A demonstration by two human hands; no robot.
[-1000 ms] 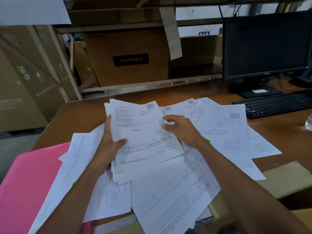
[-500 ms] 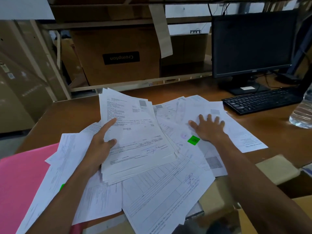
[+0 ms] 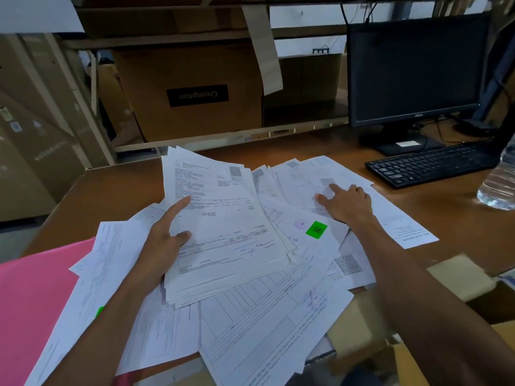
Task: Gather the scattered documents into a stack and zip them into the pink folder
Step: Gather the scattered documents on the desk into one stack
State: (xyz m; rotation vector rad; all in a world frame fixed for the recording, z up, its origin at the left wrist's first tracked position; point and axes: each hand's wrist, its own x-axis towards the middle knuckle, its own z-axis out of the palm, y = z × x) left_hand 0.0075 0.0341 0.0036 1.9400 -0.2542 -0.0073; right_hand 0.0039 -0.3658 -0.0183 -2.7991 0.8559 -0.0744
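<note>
White printed documents lie scattered over the brown desk (image 3: 117,188). My left hand (image 3: 164,240) grips a partly gathered stack of papers (image 3: 223,218) at its left edge, thumb on top, and holds it tilted up above the loose sheets. My right hand (image 3: 345,204) rests with spread fingers on loose sheets (image 3: 301,179) to the right of the stack. A sheet with a green sticker (image 3: 316,229) lies between the hands. The pink folder (image 3: 30,296) lies flat at the lower left, partly under loose papers; its zip is not visible.
A black monitor (image 3: 415,68) and black keyboard (image 3: 429,165) stand at the back right. A clear plastic water bottle (image 3: 498,185) sits at the right edge. Cardboard boxes (image 3: 189,90) fill the shelf behind the desk. A large form sheet (image 3: 264,330) overhangs the desk's near edge.
My right hand left the stack and moved right onto the loose sheets, then slid a little farther back. My left hand lifted the stack slightly.
</note>
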